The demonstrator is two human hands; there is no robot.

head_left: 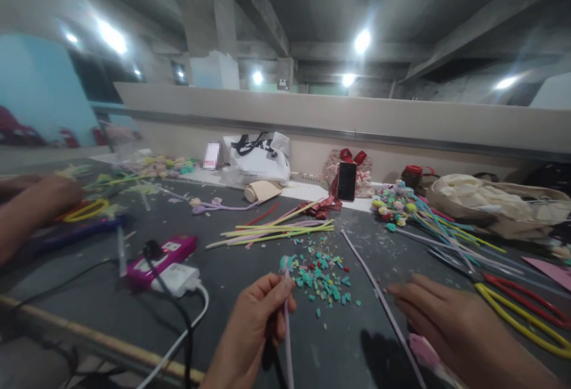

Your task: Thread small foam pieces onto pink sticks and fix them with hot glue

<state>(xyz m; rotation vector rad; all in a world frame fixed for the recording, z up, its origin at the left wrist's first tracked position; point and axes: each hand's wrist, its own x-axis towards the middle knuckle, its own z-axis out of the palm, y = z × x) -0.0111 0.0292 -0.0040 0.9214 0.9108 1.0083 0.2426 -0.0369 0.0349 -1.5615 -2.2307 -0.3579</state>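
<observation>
My left hand (263,311) pinches a thin lilac stem (288,341) between thumb and fingers and holds it upright. A small teal cluster (286,264) sits at the stem's top, just above the thumb. Small teal, yellow and red bits (323,279) lie scattered on the table to its right. My right hand (439,314) is low over the table, fingers stretched towards a second lilac stem (368,276) that lies loose. Its thumb is hidden. A pink piece (423,350) shows beneath its palm; I cannot make out what it is.
Yellow and lilac stems (276,232) lie ahead. Scissors with red and yellow handles (491,288) are at right, near finished-looking colourful clusters (397,203). A magenta power strip (163,261) with cables lies left. Another person's hand (44,195) is at far left. A phone (347,181) stands behind.
</observation>
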